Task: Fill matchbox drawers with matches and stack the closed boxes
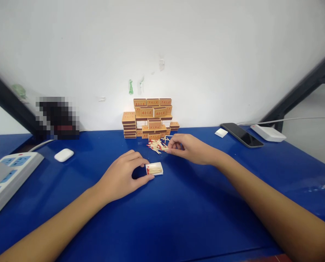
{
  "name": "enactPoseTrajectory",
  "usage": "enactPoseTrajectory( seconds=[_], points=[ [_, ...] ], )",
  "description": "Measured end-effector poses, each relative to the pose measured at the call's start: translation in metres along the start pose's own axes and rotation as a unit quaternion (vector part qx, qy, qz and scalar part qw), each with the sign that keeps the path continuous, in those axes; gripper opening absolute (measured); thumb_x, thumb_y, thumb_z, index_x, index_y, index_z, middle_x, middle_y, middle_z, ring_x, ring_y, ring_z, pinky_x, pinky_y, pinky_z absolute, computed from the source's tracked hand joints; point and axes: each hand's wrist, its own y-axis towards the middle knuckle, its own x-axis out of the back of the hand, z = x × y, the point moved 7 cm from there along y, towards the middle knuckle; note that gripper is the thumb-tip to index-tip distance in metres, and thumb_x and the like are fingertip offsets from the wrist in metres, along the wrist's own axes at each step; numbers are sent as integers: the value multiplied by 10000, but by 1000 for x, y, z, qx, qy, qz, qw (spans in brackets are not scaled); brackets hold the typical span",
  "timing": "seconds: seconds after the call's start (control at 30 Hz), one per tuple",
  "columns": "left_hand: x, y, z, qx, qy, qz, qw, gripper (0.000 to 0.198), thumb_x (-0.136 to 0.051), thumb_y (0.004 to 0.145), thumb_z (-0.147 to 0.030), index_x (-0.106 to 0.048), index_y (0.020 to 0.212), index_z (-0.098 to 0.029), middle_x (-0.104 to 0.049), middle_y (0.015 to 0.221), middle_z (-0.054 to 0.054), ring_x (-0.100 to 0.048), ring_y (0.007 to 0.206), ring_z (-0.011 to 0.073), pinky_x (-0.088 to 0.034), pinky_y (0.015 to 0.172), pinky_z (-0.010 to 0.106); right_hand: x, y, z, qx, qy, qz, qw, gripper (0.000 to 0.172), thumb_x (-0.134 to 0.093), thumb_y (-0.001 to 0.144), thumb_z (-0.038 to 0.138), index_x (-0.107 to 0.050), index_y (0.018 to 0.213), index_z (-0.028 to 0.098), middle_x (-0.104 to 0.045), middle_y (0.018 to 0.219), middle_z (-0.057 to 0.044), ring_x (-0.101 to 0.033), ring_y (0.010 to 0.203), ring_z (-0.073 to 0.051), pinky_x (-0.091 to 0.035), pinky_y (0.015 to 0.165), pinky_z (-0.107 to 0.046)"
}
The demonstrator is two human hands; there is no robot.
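Note:
My left hand (pixel 126 174) grips a small white matchbox tray (pixel 158 165) by its left end, thumb in front and fingers behind. The tray lies on the blue table with red-tipped matchsticks (pixel 154 170) in its front part. Behind it is a loose pile of matchsticks (pixel 157 145), heads mostly to the left. At the pile's right edge my right hand (pixel 184 146) is closed in a pinch on a matchstick end; the fingertips partly hide it. Stacked orange matchboxes (pixel 154 112) stand just behind the pile, against the wall.
On the left are a white power strip (pixel 17 174), a white earbud case (pixel 64 155) and a blurred dark object (pixel 58 118). On the right lie a small white square (pixel 221 133), a black phone (pixel 242 135) and a white box with a cable (pixel 268 133).

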Motion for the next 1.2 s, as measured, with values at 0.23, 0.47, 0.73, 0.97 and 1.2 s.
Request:
enactPoseTrajectory(
  seconds=[0.23, 0.47, 0.73, 0.97, 1.2],
  points=[
    [1, -1, 1, -1, 7, -16, 1000, 234, -742, 944, -411, -729, 1070, -214, -714, 987, 58, -626, 913, 239, -524, 817, 397, -11, -11, 39, 74, 10, 37, 997, 179, -671, 983, 344, -696, 871, 206, -659, 819, -13, -546, 736, -159, -411, 664, -294],
    [-2, 1, 0, -6, -1, -5, 1000, 262, -732, 952, -426, -727, 1088, -203, -702, 965, 62, -621, 911, 240, -526, 818, 404, -32, -16, 55, 80, -44, 48, 995, 77, -669, 969, 227, -685, 901, 193, -668, 904, -29, -572, 791, -159, -420, 718, -305],
    [-1, 0, -3, -16, -3, -3, 1000, 270, -747, 944, -425, -725, 1097, -203, -702, 974, 63, -618, 912, 240, -532, 831, 413, -37, -18, 58, 81, -56, 51, 994, 82, -639, 947, 154, -709, 945, 198, -677, 933, -45, -610, 831, -179, -444, 745, -315],
    [-2, -1, -3, -16, 1, -3, 1000, 276, -753, 938, -424, -728, 1102, -204, -704, 973, 65, -625, 914, 245, -538, 828, 416, -31, -17, 59, 90, -33, 43, 994, 100, -650, 952, 164, -734, 914, 202, -668, 883, -34, -591, 785, -164, -445, 734, -308],
    [-1, -1, -3, -15, -1, -4, 1000, 289, -755, 939, -421, -728, 1116, -194, -704, 978, 63, -627, 923, 242, -540, 837, 417, -30, -16, 56, 81, -23, 43, 996, 94, -669, 957, 188, -754, 921, 202, -654, 860, -19, -574, 770, -152, -435, 721, -304]
  ],
)
